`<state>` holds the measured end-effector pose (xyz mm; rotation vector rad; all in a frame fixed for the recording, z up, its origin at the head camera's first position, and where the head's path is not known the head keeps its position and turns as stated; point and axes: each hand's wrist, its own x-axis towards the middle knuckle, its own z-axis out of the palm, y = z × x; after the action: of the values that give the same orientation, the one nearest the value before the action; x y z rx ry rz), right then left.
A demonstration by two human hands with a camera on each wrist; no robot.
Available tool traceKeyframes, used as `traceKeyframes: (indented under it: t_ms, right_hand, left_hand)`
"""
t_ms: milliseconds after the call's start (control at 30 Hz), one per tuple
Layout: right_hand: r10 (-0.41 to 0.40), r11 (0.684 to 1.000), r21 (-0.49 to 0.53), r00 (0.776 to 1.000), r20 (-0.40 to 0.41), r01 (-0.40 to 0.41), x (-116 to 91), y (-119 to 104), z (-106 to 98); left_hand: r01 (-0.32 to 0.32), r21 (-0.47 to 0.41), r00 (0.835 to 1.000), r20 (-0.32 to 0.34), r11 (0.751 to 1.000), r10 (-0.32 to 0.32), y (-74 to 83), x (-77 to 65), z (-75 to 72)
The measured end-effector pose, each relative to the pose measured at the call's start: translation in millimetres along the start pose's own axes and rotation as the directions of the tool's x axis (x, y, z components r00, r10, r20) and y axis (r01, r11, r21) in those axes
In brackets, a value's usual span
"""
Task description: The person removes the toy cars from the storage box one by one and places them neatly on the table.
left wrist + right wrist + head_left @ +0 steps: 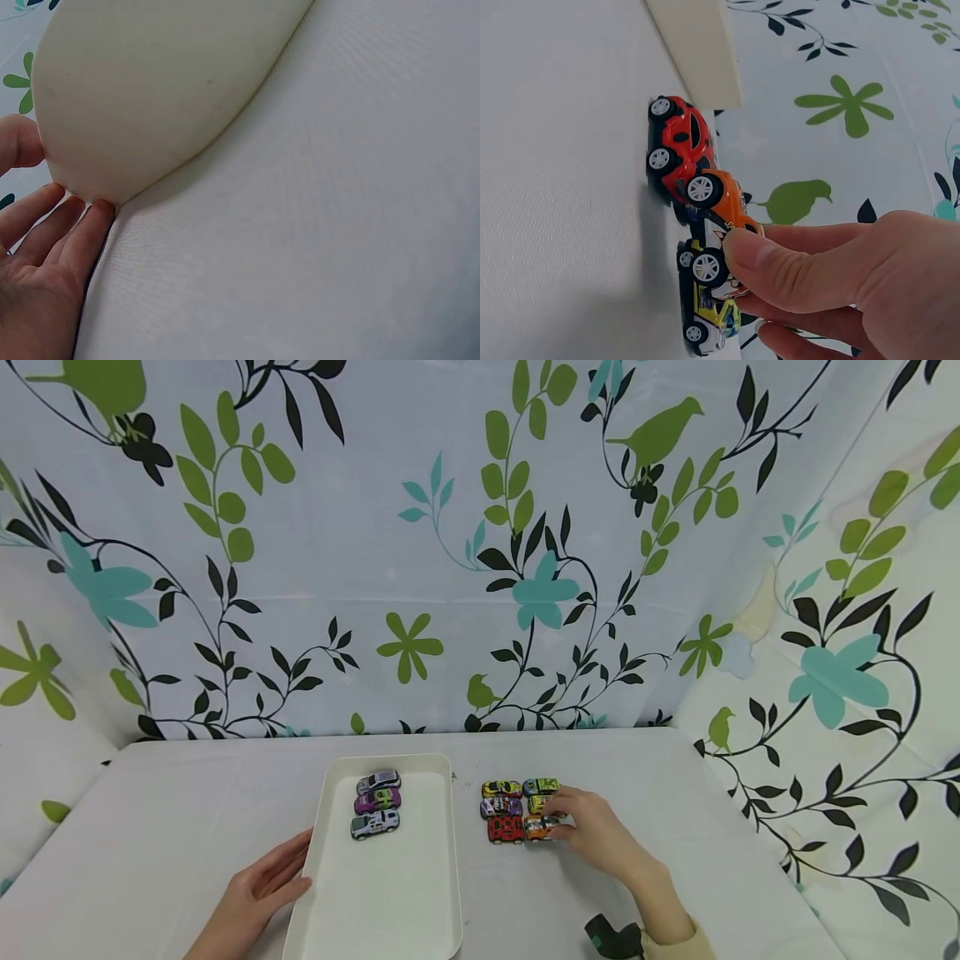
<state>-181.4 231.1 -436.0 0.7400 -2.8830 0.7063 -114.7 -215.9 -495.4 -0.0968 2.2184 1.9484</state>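
Note:
My left hand point(258, 889) rests against the left outer side of a white tray point(456, 860), its fingertips and thumb touching the wall. Three toy cars lie in the tray's upper left: a grey-black one point(378, 782), a purple-green one point(377, 800) and a silver one point(375, 823). To the tray's right, my right hand point(600, 831) pinches an orange toy car point(724, 199) between thumb and fingers. Beside it in the right wrist view are a red toy car point(682, 142) with black spots and a yellow-white one point(705, 319), partly hidden.
Also in the group on the white table point(187, 818) are a yellow car point(502, 788), a purple-white car point(501, 807) and a green car point(541, 786). A black object point(613, 937) shows at the right forearm. Leaf-patterned cloth point(337, 568) surrounds the table.

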Motion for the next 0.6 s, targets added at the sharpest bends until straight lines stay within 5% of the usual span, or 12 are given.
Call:
traceKeyframes:
  t_ms: [600]
  right_hand:
    - [0.072, 0.997, -0.037, 0.997, -0.009, -0.072, -1.9, 13.0, 5.1]
  left_hand:
    - [-0.018, -0.004, 1.0, -0.007, 1.0, 0.018, -1.4, 0.1, 0.9]
